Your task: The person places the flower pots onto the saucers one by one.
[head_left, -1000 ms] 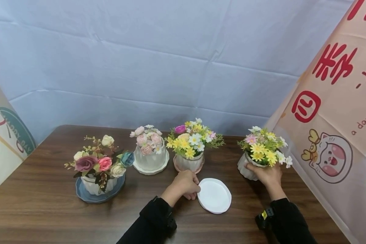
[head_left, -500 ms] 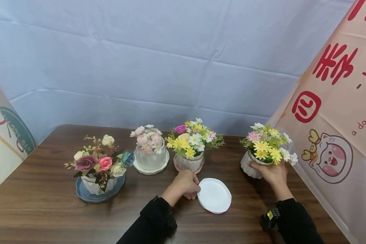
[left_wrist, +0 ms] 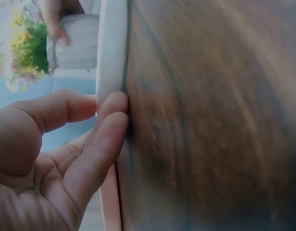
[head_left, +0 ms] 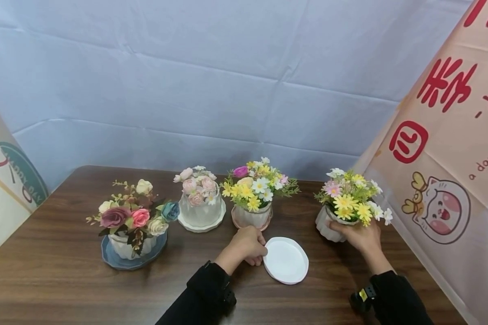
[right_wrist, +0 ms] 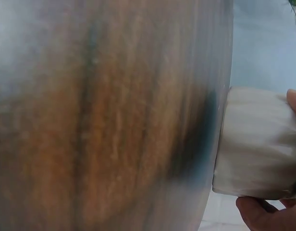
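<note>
My left hand (head_left: 246,246) pinches the left edge of a round white saucer (head_left: 286,261) lying on the table. In the left wrist view the thumb and fingertips meet at the saucer's rim (left_wrist: 113,53). To the right, my right hand (head_left: 363,235) grips a whitish ribbed flowerpot (head_left: 326,225), thumb on the near side. Yellow, white and pink artificial flowers (head_left: 347,201) fill it and partly cover my fingers. The right wrist view shows the pot's side (right_wrist: 258,144) between thumb and fingers; whether its base touches the table I cannot tell.
Behind my left hand, a pot of yellow and white flowers (head_left: 252,194) stands on a pink saucer (head_left: 236,223). A pale pink bouquet pot (head_left: 201,214) sits on a white saucer. Farther left, a rose pot (head_left: 126,247) rests on a blue saucer (head_left: 110,258). A white cloth (head_left: 211,81) hangs behind the table.
The pot in my right hand shifted slightly right, then came back left and a little toward me. My left hand and the white saucer have stayed in place.
</note>
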Available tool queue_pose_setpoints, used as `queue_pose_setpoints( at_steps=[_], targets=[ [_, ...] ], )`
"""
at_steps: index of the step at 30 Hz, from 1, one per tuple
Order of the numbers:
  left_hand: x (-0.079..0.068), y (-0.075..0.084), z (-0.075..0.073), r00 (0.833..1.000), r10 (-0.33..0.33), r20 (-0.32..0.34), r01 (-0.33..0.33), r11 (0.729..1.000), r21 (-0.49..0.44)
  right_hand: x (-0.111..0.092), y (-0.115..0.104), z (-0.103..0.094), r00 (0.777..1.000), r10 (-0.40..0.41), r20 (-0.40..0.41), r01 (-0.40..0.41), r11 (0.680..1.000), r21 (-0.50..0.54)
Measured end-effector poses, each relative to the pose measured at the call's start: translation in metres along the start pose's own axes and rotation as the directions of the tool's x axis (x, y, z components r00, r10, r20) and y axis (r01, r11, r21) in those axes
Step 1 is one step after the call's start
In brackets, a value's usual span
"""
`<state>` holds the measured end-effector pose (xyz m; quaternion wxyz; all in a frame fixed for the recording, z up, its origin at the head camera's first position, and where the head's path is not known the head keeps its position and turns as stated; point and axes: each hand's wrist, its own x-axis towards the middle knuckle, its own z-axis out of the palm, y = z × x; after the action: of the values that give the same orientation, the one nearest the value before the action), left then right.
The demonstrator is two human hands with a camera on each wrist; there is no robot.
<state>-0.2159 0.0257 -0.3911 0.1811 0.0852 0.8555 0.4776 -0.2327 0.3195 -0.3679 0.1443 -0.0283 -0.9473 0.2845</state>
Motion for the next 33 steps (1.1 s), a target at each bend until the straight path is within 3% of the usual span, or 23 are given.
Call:
queue_pose_setpoints(
  at_steps=[12,21,33],
  targets=[
    [-0.001,-0.002,0.0,1.0,0.01,0.003,-0.01,0.999,-0.034,-0.019,-0.017,-0.001,0.996,-0.086,0.008,0.086,0.996,0.013],
    [0.0,-0.003,0.0,1.0,0.015,0.007,-0.015,0.999,-0.044,-0.032,-0.031,-0.001,0.997,-0.04,0.07,0.041,0.999,-0.004],
    [-0.001,-0.003,0.0,1.0,-0.004,0.015,0.005,0.998,-0.058,-0.046,-0.041,0.006,0.987,-0.161,0.016,0.158,0.981,0.11]
  ],
)
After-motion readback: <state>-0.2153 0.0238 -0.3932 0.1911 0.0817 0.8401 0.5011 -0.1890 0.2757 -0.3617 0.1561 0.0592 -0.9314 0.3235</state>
